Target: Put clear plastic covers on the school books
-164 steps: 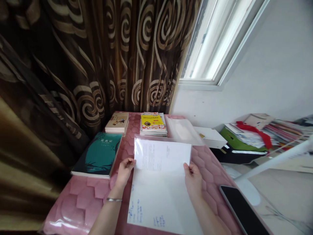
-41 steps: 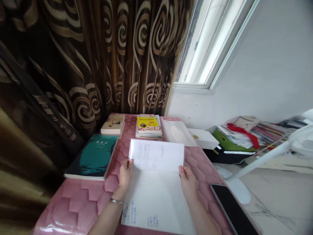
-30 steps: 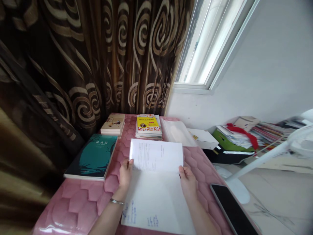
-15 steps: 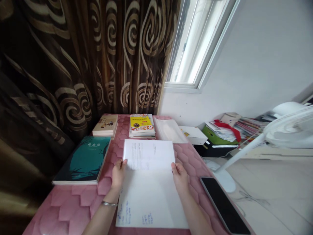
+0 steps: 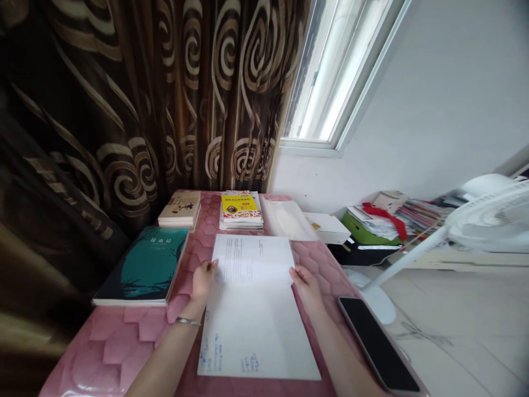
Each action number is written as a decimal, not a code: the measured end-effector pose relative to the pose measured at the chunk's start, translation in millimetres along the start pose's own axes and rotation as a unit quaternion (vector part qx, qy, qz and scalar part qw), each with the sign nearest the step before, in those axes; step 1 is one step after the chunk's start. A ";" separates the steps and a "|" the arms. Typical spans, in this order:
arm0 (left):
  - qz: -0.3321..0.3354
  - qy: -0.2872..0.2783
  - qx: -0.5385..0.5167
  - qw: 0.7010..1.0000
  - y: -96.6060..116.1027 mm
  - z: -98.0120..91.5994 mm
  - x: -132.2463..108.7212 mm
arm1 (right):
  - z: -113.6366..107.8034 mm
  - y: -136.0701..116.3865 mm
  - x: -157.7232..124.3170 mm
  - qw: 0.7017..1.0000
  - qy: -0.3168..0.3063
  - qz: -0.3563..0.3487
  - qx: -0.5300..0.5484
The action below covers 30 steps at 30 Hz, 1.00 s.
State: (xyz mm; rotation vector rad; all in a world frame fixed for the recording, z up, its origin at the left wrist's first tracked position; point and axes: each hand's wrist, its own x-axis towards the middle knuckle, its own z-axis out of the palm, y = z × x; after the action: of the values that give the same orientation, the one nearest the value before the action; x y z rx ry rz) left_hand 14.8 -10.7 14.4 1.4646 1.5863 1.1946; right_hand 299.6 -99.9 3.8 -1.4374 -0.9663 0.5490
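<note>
A white sheet of paper (image 5: 258, 325) lies in front of me, with blue handwriting near its lower left. Its upper part carries printed lines and looks like a separate sheet or a folded section; I cannot tell which. My left hand (image 5: 204, 278) pinches the left edge of the paper between thumb and fingers, a metal bangle on its wrist. Opposite it, my right hand (image 5: 305, 282) grips the right edge the same way. A dark teal book (image 5: 146, 264) rests to the left of my left hand. Right of my right forearm lies a black-screened phone or tablet (image 5: 376, 342).
Along the back of the pink padded surface (image 5: 111, 342) stand a stack of tan books (image 5: 179, 208), a pile topped by a yellow booklet (image 5: 241, 208) and a translucent folder (image 5: 287, 219). A white fan (image 5: 413, 253) stands at the right, near a white box (image 5: 328, 227).
Both hands have shifted slightly up along the paper's edges, and the forearms spread a little wider. The paper's lower edge sits slightly higher in view.
</note>
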 end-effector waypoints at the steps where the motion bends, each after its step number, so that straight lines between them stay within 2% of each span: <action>1: -0.005 0.001 0.010 1.000 0.7 0.2 3.1 | 0.9 0.7 1.2 1.000 -0.021 0.001 0.010; 3: -0.016 0.000 0.028 0.999 4.0 -0.7 6.8 | 4.5 2.7 3.7 0.999 -0.031 0.007 0.022; 5: -0.017 0.025 0.064 0.998 10.6 -3.5 1.8 | 9.7 5.8 6.5 0.999 -0.015 0.014 0.029; 7: 0.034 0.064 0.146 0.987 18.8 -6.9 -16.9 | 14.9 9.7 9.5 0.999 0.002 0.018 0.037; 8: 0.095 0.071 0.209 0.971 22.5 -8.1 -31.8 | 17.1 11.8 11.0 0.999 0.011 0.018 0.039; 9: 0.169 0.035 0.255 0.952 25.4 -8.5 -49.8 | 18.8 13.9 12.5 0.999 0.019 0.018 0.039; 10: 0.246 -0.039 0.280 0.927 27.0 -8.1 -69.7 | 20.1 15.9 14.0 0.999 0.026 0.017 0.037; 12: 0.383 -0.223 0.293 0.847 26.5 -4.5 -109.7 | 21.5 19.5 16.9 0.999 0.036 0.014 0.030; 13: 0.423 -0.287 0.301 0.805 24.5 -1.7 -127.0 | 21.7 21.4 18.4 0.999 0.040 0.012 0.026; 15: 0.449 -0.349 0.331 0.753 19.3 4.7 -151.7 | 21.5 25.3 21.5 0.999 0.043 0.008 0.018; 17: 0.456 -0.360 0.359 0.731 14.9 11.0 -163.6 | 21.2 29.4 24.7 0.999 0.041 0.010 0.010; 21: 0.469 -0.342 0.404 0.707 12.7 26.9 -176.6 | 21.7 33.7 29.2 0.999 0.040 0.026 0.000; 24: 0.467 -0.333 0.432 0.696 13.9 43.7 -195.0 | 21.7 29.9 29.5 0.998 0.045 0.034 -0.002; 27: 0.450 -0.302 0.456 0.706 20.4 53.3 -206.6 | 18.9 21.8 28.3 0.999 0.044 0.031 -0.005; 30: 0.418 -0.289 0.454 0.732 38.1 42.5 -193.0 | 12.5 14.5 24.4 0.998 0.060 0.031 -0.012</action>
State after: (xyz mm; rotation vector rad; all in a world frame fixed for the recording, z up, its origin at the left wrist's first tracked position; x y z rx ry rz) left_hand 97.7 -194.1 12.8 3.0246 1.0314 0.1132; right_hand 305.9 -71.4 -6.5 -1.5082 -0.8372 0.4934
